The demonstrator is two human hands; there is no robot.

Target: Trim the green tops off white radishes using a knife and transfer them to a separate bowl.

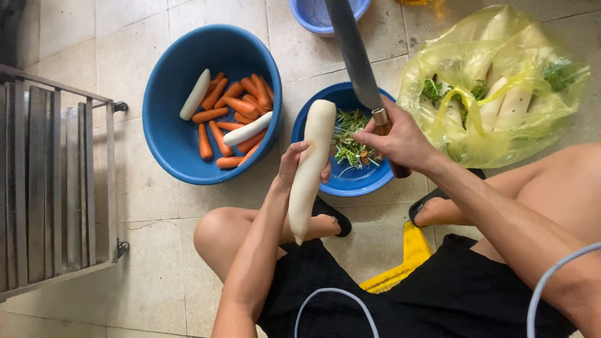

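Observation:
My left hand (293, 164) grips a long white radish (310, 168), held lengthwise over the tiled floor with its tip pointing toward me. My right hand (395, 139) holds a large knife (354, 53) by its wooden handle, the blade pointing away from me. Both hands hover over a small blue bowl (366, 181) holding green trimmings (350, 134). To the left, a big blue basin (168, 103) contains several peeled carrots (235, 119) and two white radishes.
A yellow plastic bag (494, 81) with more radishes and greens lies at the right. A metal rack (53, 188) stands at the left. Another blue bowl (310, 15) sits at the top edge. My knees, sandals and a yellow stool (407, 263) are below.

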